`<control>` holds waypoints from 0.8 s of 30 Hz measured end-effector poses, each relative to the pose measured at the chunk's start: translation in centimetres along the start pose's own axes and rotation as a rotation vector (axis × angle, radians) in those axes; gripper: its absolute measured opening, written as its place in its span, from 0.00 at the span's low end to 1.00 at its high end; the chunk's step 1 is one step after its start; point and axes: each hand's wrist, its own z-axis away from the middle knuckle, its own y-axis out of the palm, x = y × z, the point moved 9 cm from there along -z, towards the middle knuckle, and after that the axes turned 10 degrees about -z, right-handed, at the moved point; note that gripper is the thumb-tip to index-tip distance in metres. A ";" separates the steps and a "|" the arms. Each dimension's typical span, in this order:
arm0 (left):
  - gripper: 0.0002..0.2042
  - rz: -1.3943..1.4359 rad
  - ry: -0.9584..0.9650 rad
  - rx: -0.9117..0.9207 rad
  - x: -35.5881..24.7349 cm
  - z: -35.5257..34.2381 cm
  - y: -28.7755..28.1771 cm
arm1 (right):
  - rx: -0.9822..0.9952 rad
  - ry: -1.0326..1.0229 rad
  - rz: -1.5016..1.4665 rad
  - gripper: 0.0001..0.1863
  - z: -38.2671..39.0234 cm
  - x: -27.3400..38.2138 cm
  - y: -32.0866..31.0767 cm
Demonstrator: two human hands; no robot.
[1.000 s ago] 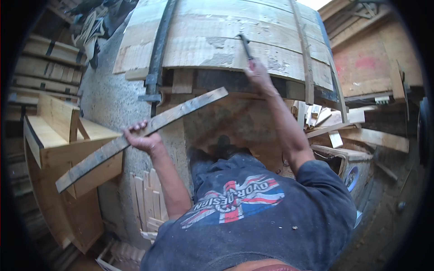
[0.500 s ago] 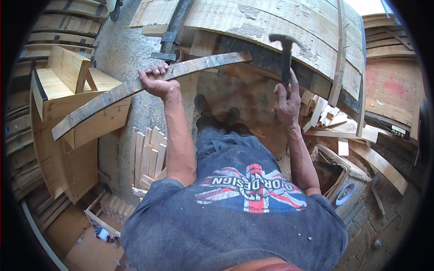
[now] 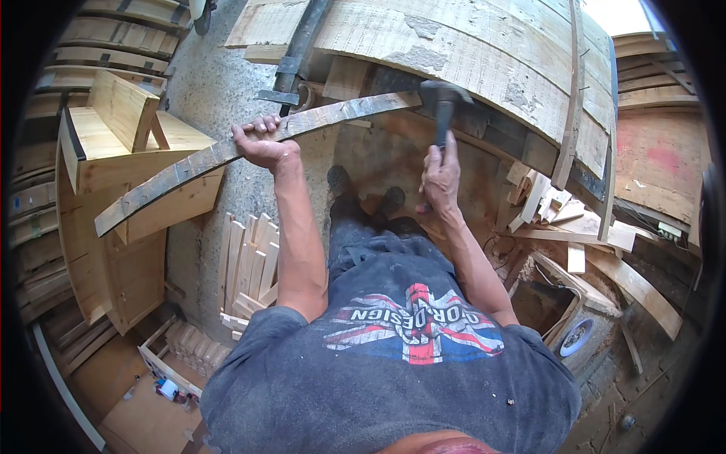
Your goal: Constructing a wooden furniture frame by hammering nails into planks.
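Observation:
My left hand (image 3: 265, 142) is closed around a long, narrow wooden strip (image 3: 178, 171), which looks bent in this view and slants up to the right. Its right end meets the near edge of the wooden workbench (image 3: 454, 45). In my right hand (image 3: 440, 180) is a hammer (image 3: 444, 106), gripped by its dark handle. The hammer's head is slightly blurred and stands close to the strip's right end; whether they touch I cannot tell.
A dark metal clamp (image 3: 296, 64) crosses the bench's left side. A pale wooden box-like piece (image 3: 113, 189) stands at left. Cut slats (image 3: 246, 261) stand below my left forearm. Offcuts (image 3: 556, 204) pile up at right, near a wooden box (image 3: 560, 303).
My right hand has swung the hammer left and slightly down, bringing its head to the strip's right end. The left hand still holds the strip in nearly the same place.

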 end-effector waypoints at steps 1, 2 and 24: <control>0.16 0.004 -0.002 0.014 0.1 0.1 0.1 | 0.169 -0.069 0.179 0.26 -0.4 -0.2 1.1; 0.16 -0.001 0.001 0.007 -0.1 0.0 -0.3 | 0.176 -0.064 0.180 0.26 -0.6 0.4 0.7; 0.17 0.005 -0.015 0.055 -0.1 -0.9 0.1 | 0.149 -0.592 0.804 0.16 -5.8 7.5 0.3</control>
